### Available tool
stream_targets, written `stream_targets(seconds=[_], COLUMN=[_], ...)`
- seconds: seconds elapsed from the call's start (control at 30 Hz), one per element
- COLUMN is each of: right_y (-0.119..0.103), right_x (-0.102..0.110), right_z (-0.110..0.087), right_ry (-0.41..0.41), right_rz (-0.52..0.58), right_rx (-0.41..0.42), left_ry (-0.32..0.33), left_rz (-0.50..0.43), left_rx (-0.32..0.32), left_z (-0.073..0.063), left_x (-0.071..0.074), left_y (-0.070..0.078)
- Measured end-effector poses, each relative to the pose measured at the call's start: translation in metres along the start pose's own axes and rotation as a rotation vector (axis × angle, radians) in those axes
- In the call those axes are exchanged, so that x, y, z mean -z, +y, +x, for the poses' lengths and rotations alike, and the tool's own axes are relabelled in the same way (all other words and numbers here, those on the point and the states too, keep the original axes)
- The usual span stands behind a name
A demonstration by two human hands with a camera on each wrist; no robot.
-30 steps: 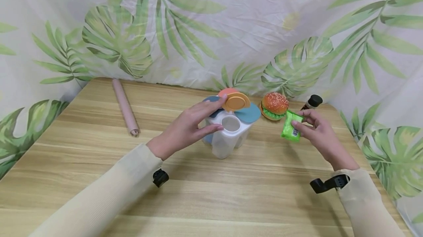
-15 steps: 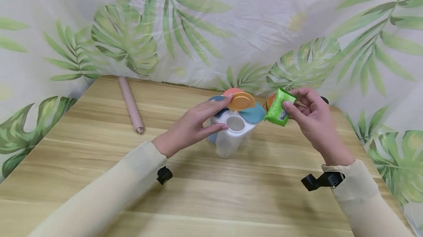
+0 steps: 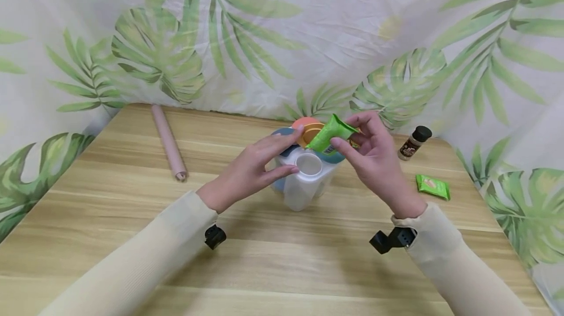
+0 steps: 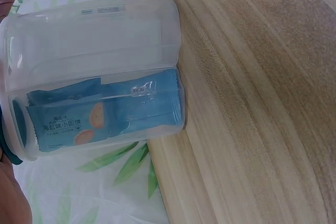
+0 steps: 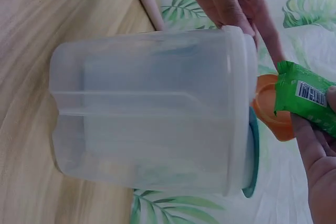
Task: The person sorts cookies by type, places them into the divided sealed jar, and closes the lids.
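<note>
In the head view, a translucent storage container (image 3: 299,193) with several coloured flip lids stands mid-table. Its orange lid (image 5: 268,103) is raised, baring a round opening. My left hand (image 3: 251,171) reaches over from the left, a fairly straight finger against the orange lid and the thumb at the opening's rim. Between thumb and fingers, my right hand (image 3: 379,162) pinches a small green snack packet (image 3: 331,135) above the container's right side, behind the opening. Through the wall in the left wrist view, blue biscuit packets (image 4: 142,103) show in one compartment.
A second green packet (image 3: 433,187) lies at the right of the wooden table (image 3: 273,267), near a black-capped seasoning bottle (image 3: 413,144). A pink rolled sheet (image 3: 168,142) lies at the left. The toy burger is mostly hidden behind my right hand. A leaf-print cloth (image 3: 246,52) hangs behind.
My right hand has carried the green packet left, from beside the burger to above the container, uncovering the bottle and second packet. My left hand has stayed at the lid and rim.
</note>
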State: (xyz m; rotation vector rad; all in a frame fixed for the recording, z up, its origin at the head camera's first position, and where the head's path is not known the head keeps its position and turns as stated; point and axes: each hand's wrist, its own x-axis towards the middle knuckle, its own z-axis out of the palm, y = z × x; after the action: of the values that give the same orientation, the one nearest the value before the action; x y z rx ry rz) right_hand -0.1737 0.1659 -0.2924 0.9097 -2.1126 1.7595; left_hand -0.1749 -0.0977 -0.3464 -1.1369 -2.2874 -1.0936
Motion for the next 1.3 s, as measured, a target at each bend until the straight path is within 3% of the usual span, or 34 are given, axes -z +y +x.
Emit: stream_targets(seconds=[0.33,0.93,1.17,1.3], right_y=[0.005,0.004,0.005,0.006], right_x=[-0.012,-0.02,-0.023,-0.023], right_z=[-0.004,-0.009,-0.011,-0.014], right_ry=[-0.095,-0.218,-0.236,-0.266], right_rz=[-0.125,-0.192,-0.225,-0.277], right_rx=[0.047,0.079,0.039,0.083], left_ry=[-0.007,0.005,0.011,0.011], left_rz=[0.005,-0.003,0.001,-0.003], left_rx=[0.001,-0.03,-0.035,-0.03], left_z=[-0.001,0.0,0.0,0.0], left_x=[0.0,-0.001,-0.002,-0.002], left_y=[-0.002,-0.003,-0.003,-0.003])
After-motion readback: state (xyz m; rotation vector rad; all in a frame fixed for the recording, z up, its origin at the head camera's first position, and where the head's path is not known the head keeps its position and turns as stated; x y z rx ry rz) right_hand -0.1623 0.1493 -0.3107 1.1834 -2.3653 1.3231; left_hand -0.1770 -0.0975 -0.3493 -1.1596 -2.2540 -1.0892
